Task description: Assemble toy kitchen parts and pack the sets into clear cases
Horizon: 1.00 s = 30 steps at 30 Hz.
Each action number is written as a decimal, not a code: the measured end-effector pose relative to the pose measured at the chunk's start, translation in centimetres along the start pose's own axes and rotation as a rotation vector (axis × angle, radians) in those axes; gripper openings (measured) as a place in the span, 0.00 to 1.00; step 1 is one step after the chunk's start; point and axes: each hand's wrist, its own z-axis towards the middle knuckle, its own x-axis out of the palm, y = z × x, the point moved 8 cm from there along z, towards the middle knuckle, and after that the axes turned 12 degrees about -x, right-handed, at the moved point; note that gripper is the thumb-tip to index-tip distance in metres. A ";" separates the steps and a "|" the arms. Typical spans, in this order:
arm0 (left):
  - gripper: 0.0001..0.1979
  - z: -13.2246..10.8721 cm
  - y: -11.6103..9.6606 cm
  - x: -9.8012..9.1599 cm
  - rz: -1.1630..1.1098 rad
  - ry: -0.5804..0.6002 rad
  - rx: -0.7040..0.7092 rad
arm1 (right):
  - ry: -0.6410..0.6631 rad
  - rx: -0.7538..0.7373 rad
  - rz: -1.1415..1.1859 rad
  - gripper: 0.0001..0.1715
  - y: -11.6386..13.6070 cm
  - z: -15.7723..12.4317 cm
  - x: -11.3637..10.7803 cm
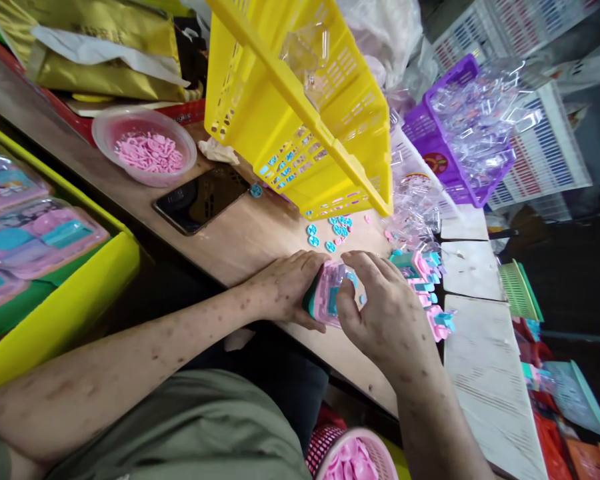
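Note:
My left hand [293,290] is wrapped around the near-left side of a small pink toy case [324,293], with turquoise parts inside and a dark green side. My right hand [380,300] bends over the case from the right, thumb and index finger curled at its edge. Something turquoise shows between them; whether they pinch it is unclear. Just beyond the hands lie several small round turquoise pieces [337,228], with a few pink bits among them. Right of my right hand stand pink and turquoise toy parts [427,283] in a row.
A yellow basket [300,127] leans over the table [230,243]. Left of it are a phone [200,200] and a bowl [143,147] of pink pieces. A purple basket [437,143] holds clear plastic parts. Packed toy sets [40,233] fill a yellow box at left; a pink basket [380,453] stands below.

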 end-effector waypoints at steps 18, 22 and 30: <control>0.57 0.0 0.1 0.1 0.034 0.008 0.019 | 0.067 0.049 0.015 0.07 -0.2 0.3 0.3; 0.54 0.0 0.3 -0.1 0.012 0.045 -0.002 | 0.033 0.088 0.073 0.15 -0.6 -1.3 0.7; 0.49 0.1 -0.3 0.5 -0.010 -0.035 -0.010 | -0.110 0.151 0.018 0.18 -0.2 -2.3 1.2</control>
